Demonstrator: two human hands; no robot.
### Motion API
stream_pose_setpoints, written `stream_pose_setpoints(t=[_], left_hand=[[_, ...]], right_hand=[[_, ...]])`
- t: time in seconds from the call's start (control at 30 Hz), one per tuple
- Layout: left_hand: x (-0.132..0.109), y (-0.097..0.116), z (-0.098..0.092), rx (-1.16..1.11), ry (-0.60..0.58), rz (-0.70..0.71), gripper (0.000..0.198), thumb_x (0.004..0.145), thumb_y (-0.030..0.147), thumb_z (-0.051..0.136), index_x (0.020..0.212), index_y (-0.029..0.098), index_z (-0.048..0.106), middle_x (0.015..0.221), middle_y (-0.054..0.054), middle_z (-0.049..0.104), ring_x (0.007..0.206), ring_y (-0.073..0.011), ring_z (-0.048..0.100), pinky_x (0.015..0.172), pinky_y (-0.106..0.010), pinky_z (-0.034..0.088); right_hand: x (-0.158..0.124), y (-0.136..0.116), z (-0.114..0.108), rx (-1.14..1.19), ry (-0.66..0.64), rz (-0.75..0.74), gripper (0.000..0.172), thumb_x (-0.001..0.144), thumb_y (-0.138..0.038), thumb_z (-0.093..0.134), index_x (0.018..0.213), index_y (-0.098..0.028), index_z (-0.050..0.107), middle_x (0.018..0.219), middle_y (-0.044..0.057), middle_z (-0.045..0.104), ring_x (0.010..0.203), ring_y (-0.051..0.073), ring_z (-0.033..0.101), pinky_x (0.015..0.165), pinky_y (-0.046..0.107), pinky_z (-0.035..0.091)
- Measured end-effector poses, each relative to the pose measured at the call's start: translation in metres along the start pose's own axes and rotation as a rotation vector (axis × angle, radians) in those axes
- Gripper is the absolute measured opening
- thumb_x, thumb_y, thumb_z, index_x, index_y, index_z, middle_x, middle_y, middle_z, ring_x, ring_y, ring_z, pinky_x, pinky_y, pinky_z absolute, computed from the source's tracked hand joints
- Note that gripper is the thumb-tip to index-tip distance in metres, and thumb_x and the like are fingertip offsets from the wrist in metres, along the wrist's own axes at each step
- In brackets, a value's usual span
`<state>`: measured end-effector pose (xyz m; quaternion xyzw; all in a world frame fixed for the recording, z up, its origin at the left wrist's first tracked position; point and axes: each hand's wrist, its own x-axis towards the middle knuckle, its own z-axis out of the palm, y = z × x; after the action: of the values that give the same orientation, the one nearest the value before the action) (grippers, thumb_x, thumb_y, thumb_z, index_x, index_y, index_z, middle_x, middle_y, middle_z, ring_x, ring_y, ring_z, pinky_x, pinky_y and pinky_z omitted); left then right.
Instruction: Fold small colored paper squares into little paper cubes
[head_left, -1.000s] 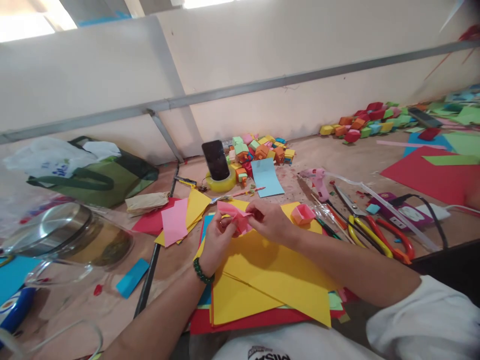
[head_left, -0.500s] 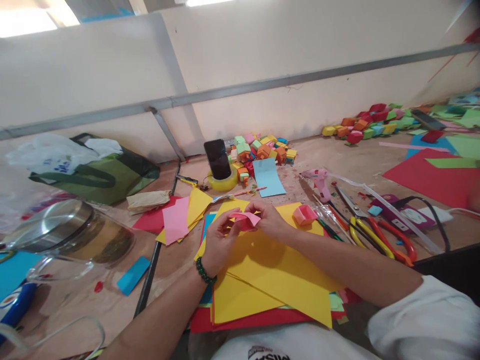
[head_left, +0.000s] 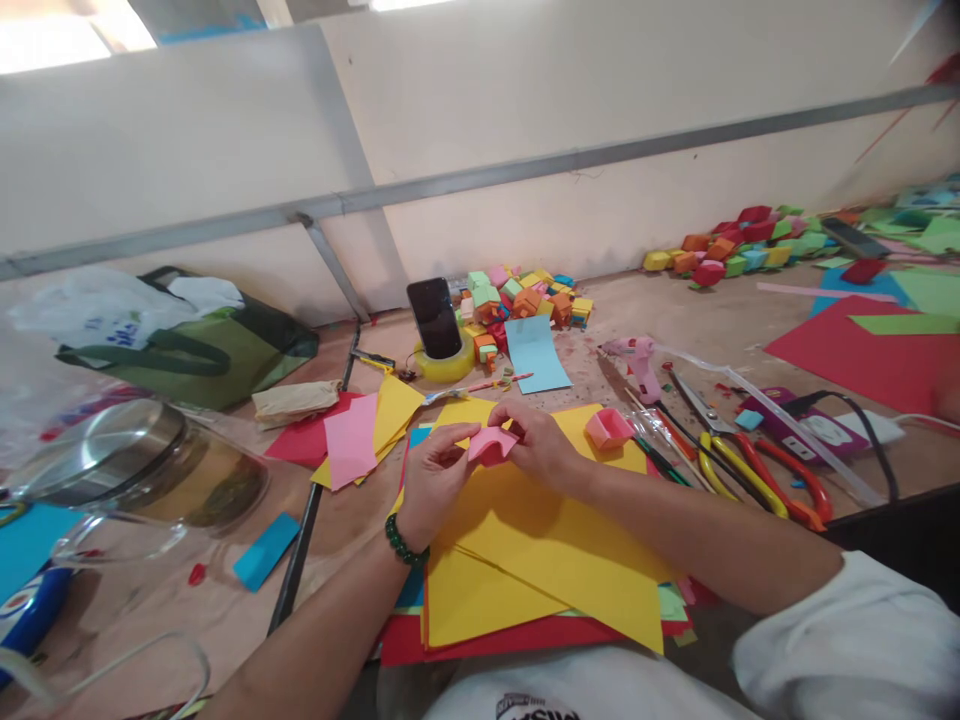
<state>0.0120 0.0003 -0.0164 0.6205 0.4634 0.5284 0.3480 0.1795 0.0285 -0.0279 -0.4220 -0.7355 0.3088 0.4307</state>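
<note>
A small piece of pink paper [head_left: 493, 446], bent along its length, is held up between my two hands. My left hand [head_left: 437, 478] pinches its left end with thumb and fingers; a green bead bracelet circles that wrist. At the opposite end, my right hand [head_left: 541, 447] grips the paper, its fingertips partly hidden behind it. Both hands hover over a stack of yellow paper sheets [head_left: 517, 560], with red and blue sheets showing beneath. Just right of my right hand sits a small folded pink paper box [head_left: 609, 429] on the stack.
Behind are a phone [head_left: 435, 318] propped in a tape roll [head_left: 444, 366] and a heap of coloured paper boxes [head_left: 525, 300]. A pink glue gun [head_left: 636, 362], scissors [head_left: 701, 410] and pliers [head_left: 784, 470] lie right. A glass jug [head_left: 217, 470] and green bag [head_left: 247, 345] stand left.
The pink paper has turned and dropped slightly, now showing its flat face with a curved lower edge. My left hand has shifted a little left and down, its fingers closer to the paper's end.
</note>
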Motion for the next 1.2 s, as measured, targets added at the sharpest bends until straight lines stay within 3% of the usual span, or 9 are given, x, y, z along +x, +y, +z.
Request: stream_pose_setpoints(t=[0.17, 0.27, 0.4, 0.6, 0.83, 1.07, 1.2], left_hand=[[-0.001, 0.005, -0.005, 0.152, -0.008, 0.113, 0.031, 0.071, 0.049, 0.071, 0.08, 0.019, 0.071, 0.092, -0.009, 0.066, 0.079, -0.0185, 0.064, 0.057, -0.024, 0.053], [-0.002, 0.007, -0.005, 0.245, 0.003, 0.227, 0.03, 0.076, 0.05, 0.066, 0.075, 0.02, 0.063, 0.083, -0.007, 0.065, 0.081, -0.0197, 0.062, 0.061, -0.027, 0.053], [-0.005, 0.009, -0.005, 0.445, 0.066, 0.44, 0.032, 0.078, 0.051, 0.062, 0.069, 0.021, 0.056, 0.087, -0.008, 0.066, 0.086, -0.0224, 0.061, 0.072, -0.035, 0.051], [-0.008, 0.009, -0.005, 0.45, 0.047, 0.673, 0.016, 0.083, 0.033, 0.059, 0.074, 0.022, 0.052, 0.092, -0.009, 0.071, 0.087, -0.0213, 0.065, 0.075, -0.035, 0.051], [-0.009, 0.012, -0.008, 0.45, 0.001, 0.683, 0.009, 0.082, 0.026, 0.058, 0.079, 0.023, 0.051, 0.092, -0.01, 0.073, 0.085, -0.0214, 0.069, 0.074, -0.033, 0.053], [-0.012, 0.016, -0.007, 0.461, 0.013, 0.714, 0.008, 0.08, 0.021, 0.057, 0.08, 0.023, 0.049, 0.091, -0.008, 0.073, 0.085, -0.02, 0.069, 0.072, -0.031, 0.053], [-0.012, 0.015, -0.009, 0.502, 0.036, 0.777, 0.008, 0.081, 0.018, 0.057, 0.081, 0.023, 0.052, 0.093, -0.008, 0.073, 0.086, -0.019, 0.069, 0.073, -0.031, 0.054]], right_hand=[[-0.002, -0.001, -0.001, -0.137, 0.029, -0.205, 0.013, 0.072, -0.01, 0.056, 0.08, -0.021, 0.055, 0.077, 0.001, 0.064, 0.066, 0.014, 0.058, 0.058, 0.023, 0.041], [-0.004, 0.001, -0.001, -0.157, 0.012, -0.228, 0.015, 0.074, -0.012, 0.054, 0.086, -0.021, 0.054, 0.082, 0.002, 0.065, 0.065, 0.014, 0.059, 0.059, 0.023, 0.042], [-0.004, 0.002, -0.003, -0.209, 0.056, -0.259, 0.016, 0.075, -0.014, 0.055, 0.089, -0.021, 0.051, 0.087, 0.003, 0.064, 0.056, 0.011, 0.056, 0.055, 0.024, 0.042], [-0.002, -0.005, -0.009, -0.279, 0.197, -0.532, 0.011, 0.078, -0.012, 0.051, 0.08, -0.022, 0.05, 0.075, 0.002, 0.06, 0.063, 0.014, 0.055, 0.056, 0.024, 0.043], [-0.004, -0.007, -0.018, -0.292, 0.19, -0.697, 0.015, 0.082, -0.013, 0.05, 0.089, -0.024, 0.058, 0.08, 0.004, 0.063, 0.076, 0.016, 0.061, 0.068, 0.027, 0.05], [-0.006, -0.01, -0.022, -0.497, 0.196, -0.826, 0.013, 0.084, -0.016, 0.051, 0.084, -0.025, 0.061, 0.077, 0.004, 0.064, 0.065, 0.014, 0.059, 0.061, 0.025, 0.05], [-0.008, -0.014, -0.025, -0.393, 0.139, -0.829, 0.019, 0.08, -0.015, 0.047, 0.089, -0.024, 0.061, 0.087, 0.005, 0.065, 0.07, 0.016, 0.061, 0.064, 0.029, 0.052]])
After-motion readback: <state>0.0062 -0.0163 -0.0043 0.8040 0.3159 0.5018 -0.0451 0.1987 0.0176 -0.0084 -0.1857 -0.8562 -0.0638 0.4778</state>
